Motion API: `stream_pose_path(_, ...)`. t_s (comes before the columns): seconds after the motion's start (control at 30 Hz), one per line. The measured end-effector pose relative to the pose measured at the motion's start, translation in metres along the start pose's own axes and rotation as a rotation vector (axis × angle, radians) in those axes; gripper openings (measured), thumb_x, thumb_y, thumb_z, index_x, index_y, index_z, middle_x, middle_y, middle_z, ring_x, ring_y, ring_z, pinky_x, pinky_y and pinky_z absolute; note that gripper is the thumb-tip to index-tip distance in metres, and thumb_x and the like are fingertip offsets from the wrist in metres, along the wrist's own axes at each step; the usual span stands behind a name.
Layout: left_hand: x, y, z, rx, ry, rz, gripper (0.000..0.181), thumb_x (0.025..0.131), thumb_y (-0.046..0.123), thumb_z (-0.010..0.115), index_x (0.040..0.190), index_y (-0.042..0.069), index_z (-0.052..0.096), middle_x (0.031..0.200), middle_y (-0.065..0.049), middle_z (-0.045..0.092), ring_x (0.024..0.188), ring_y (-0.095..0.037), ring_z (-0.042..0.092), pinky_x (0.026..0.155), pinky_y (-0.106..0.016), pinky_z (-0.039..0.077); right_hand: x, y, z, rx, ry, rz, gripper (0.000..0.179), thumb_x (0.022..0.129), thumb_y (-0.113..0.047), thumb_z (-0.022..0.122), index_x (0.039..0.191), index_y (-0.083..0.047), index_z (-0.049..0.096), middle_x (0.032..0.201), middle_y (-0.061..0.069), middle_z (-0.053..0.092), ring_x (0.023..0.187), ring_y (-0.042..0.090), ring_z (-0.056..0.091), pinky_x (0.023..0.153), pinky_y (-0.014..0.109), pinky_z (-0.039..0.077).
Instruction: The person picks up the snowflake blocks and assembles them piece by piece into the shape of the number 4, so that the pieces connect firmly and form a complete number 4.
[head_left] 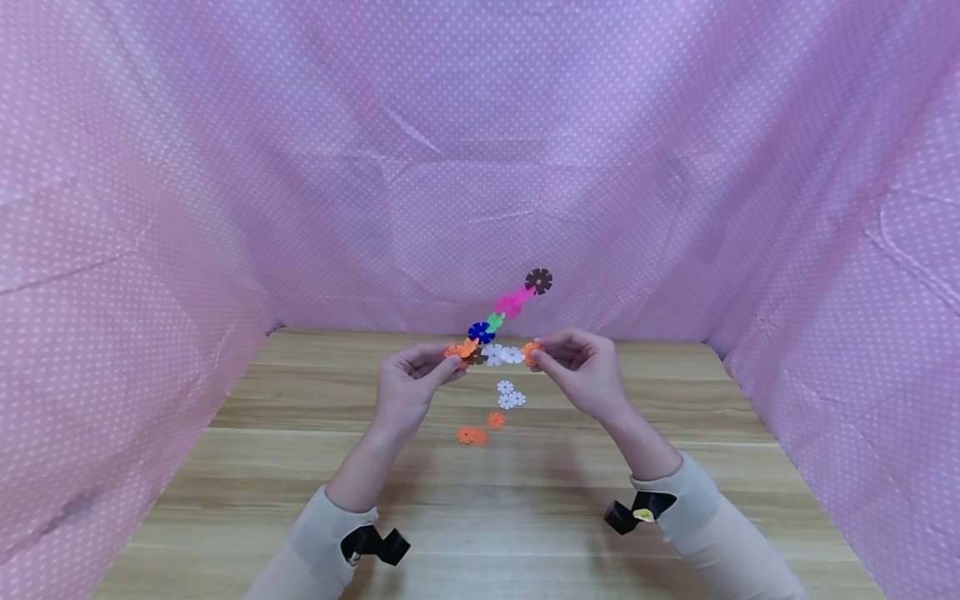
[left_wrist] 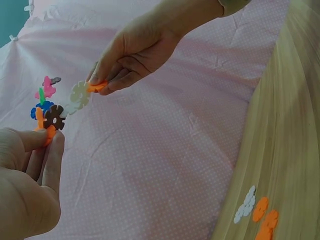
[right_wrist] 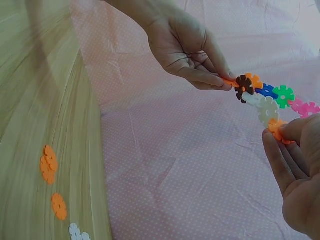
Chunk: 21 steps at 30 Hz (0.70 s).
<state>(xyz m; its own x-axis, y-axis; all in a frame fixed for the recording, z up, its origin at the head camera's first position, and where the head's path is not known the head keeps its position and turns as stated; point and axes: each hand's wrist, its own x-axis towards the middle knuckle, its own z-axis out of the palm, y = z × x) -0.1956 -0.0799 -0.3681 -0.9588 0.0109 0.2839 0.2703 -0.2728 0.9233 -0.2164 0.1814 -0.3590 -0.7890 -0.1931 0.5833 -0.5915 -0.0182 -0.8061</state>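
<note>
Both hands hold up a branching chain of notched plastic snowflake discs above the table. My left hand [head_left: 405, 387] pinches an orange disc [left_wrist: 49, 135] where two arms of the chain meet. One arm slants up and away through a blue disc [head_left: 481, 332], a green disc [head_left: 495, 322] and pink discs [head_left: 510, 305] to a brown disc [head_left: 538, 282] at its tip. The other arm runs through a second brown disc [left_wrist: 54, 118] and white discs [head_left: 493, 355] to an orange end disc [right_wrist: 276, 129]. That end disc is pinched between thumb and fingers of my right hand [head_left: 588, 375].
Loose white discs [head_left: 506, 400] lie on the wooden table [head_left: 315, 467] beneath the hands. Nearer to me are loose orange discs [head_left: 467, 435], some overlapping. Pink dotted cloth [head_left: 480, 183] walls the table at the back and both sides.
</note>
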Motion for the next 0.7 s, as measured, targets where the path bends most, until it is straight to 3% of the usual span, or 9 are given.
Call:
stream_pose_path(0.23,0.0008,-0.0035,-0.0024,0.036,-0.027,-0.005,0.02,0.094,-0.014,0.071,0.113,-0.019,0.069,0.09,0.004,0.081,0.083,-0.012,0.08,0.084,-0.034,0.07,0.0016,-0.0022,0.001,-0.02,0.016,-0.02,0.01,0.089,0.018,0.073,0.098,0.016,0.071,0.091,-0.014,0.08,0.078,0.004,0.078,0.07,0.025,0.069)
stream_pose_path(0.4,0.0011,-0.0067,-0.0037,0.058,-0.056,-0.044,0.022,0.094,-0.011,0.072,0.114,-0.019,0.068,0.089,0.004,0.081,0.083,-0.012,0.08,0.085,-0.034,0.07,0.0027,-0.0062,-0.0004,-0.023,0.018,-0.01,0.009,0.088,0.018,0.073,0.097,0.016,0.071,0.089,-0.013,0.08,0.077,0.005,0.078,0.07,0.024,0.069)
stream_pose_path(0.7,0.0024,-0.0066,-0.0005,0.006,-0.019,-0.036,0.013,0.095,-0.013,0.07,0.108,-0.012,0.072,0.088,0.002,0.081,0.082,-0.012,0.079,0.085,-0.033,0.07,0.0048,-0.0079,0.0048,0.066,0.01,-0.006,0.011,0.088,0.022,0.069,0.099,0.023,0.065,0.092,-0.009,0.081,0.08,0.006,0.08,0.074,0.03,0.07)
